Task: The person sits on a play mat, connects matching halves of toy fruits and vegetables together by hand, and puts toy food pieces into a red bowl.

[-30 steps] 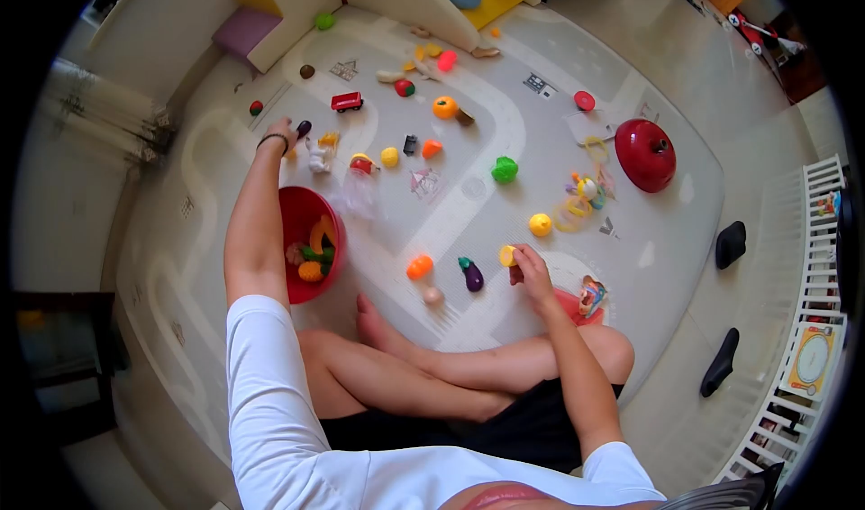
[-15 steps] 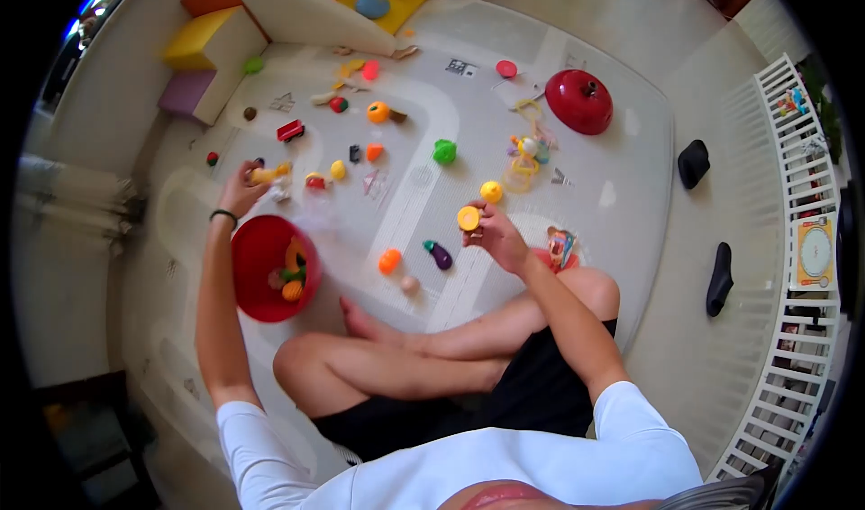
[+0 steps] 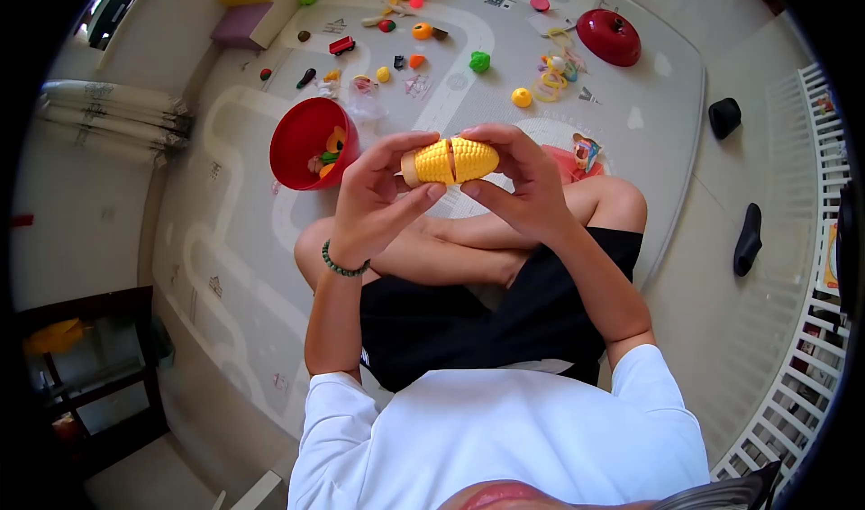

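My left hand [image 3: 383, 182] grips one half of a yellow toy corn [image 3: 433, 163], the half with the pale, flat-looking end. In my right hand [image 3: 526, 182] is the rounded tip half of the toy corn [image 3: 477, 159]. The two halves are lined up end to end in front of me, with a thin dark seam between them; whether they touch all along it I cannot tell. Fingers lie above and thumbs below each half. Left of my hands stands a red bucket [image 3: 286, 155] with several toy food pieces inside.
On the grey play mat [image 3: 243, 231] lie a green toy vegetable [image 3: 479, 61], a yellow toy piece [image 3: 521, 97], a toy eggplant [image 3: 306, 77] and a red toy truck [image 3: 341, 46]. A red dome lid [image 3: 609, 38] sits back right. Dark shoes [image 3: 747, 240] and a white fence [image 3: 793, 375] stand right.
Both hands, apart before, have come together in front of me. My left hand moved right from beyond the bucket with its corn half, and the two halves now meet. The view tilted downward.
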A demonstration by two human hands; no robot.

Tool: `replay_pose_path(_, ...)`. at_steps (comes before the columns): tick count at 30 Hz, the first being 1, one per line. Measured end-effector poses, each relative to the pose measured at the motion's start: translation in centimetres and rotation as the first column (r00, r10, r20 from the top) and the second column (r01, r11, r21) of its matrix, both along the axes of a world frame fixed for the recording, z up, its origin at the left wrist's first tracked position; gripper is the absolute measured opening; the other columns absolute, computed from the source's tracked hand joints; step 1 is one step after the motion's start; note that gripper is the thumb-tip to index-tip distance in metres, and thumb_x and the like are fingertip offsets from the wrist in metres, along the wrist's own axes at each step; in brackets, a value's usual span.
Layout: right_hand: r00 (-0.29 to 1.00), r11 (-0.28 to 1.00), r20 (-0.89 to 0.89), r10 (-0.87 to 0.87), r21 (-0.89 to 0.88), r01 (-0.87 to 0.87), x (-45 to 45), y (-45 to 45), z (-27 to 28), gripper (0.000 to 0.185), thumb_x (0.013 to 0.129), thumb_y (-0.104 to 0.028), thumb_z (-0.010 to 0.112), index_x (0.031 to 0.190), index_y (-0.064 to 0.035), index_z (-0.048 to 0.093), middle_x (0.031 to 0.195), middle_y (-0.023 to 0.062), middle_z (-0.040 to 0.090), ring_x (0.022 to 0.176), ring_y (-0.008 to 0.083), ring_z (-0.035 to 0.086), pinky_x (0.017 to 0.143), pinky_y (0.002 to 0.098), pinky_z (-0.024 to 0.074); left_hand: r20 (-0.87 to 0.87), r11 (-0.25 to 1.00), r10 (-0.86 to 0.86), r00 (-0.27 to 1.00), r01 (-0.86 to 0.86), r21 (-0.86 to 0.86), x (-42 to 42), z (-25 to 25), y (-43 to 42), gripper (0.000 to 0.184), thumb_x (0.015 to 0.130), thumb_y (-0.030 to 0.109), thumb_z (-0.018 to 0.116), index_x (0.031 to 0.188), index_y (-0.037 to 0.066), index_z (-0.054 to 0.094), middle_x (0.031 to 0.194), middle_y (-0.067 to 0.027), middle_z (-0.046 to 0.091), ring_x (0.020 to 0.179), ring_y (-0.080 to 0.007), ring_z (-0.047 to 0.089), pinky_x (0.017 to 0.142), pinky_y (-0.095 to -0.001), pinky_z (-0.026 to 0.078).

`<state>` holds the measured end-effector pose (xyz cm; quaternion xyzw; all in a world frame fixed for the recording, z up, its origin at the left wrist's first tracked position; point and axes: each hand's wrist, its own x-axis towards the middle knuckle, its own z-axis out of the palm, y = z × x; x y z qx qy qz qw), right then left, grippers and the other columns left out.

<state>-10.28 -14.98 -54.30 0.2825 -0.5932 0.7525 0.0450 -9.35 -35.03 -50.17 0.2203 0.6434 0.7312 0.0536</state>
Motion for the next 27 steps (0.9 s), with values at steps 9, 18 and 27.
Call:
replay_pose_path(9, 1.0, 1.0, 0.018, 0.02, -0.02, -0.02, 1.9, 0.3, 1.4, 0.05, 0.081, 0.002, 0.071, 0.128, 0.0002, 0.053, 0.117, 0.0109, 0.059, 0.108, 0.0165, 0.061, 0.091, 0.0283, 0.0527, -0.105, 0.995, 0.031, 0.994, -0.041, -0.094, 1.6, 1.4, 0.2, 0.048, 0.079, -0.01, 0.071, 0.124, -0.006, 0.057, 0.12, -0.0135, 0.062, 0.108, -0.0158, 0.06, 0.09, -0.0251, 0.053)
replay_pose_path(18, 0.999, 1.0, 0.034, 0.014, -0.009, -0.014, 1.9, 0.0, 0.7, 0.05, 0.082, 0.002, 0.071, 0.127, 0.0008, 0.052, 0.118, 0.0122, 0.059, 0.107, 0.0166, 0.062, 0.091, 0.0282, 0.0529, -0.321, 0.917, 0.025, 0.947, -0.15, -0.37, 1.3, 2.4, -0.1, 0.05, 0.073, -0.003, 0.078, 0.121, 0.001, 0.063, 0.103, -0.0129, 0.07, 0.088, -0.0125, 0.069, 0.077, -0.0222, 0.056)
replay_pose_path(27, 0.905, 0.927, 0.31, 0.289, -0.327, -0.184, 1.3, -0.7, -2.3, 0.075, 0.082, 0.001, 0.071, 0.145, -0.0064, 0.029, 0.134, 0.014, 0.049, 0.114, 0.0192, 0.057, 0.09, 0.03, 0.0522, -0.09, 0.936, 0.16, 0.983, -0.18, -0.302, 1.1, 0.1, 0.9, 0.059, 0.076, -0.009, 0.073, 0.13, -0.001, 0.05, 0.111, -0.0096, 0.063, 0.1, -0.0125, 0.063, 0.08, -0.0206, 0.053)
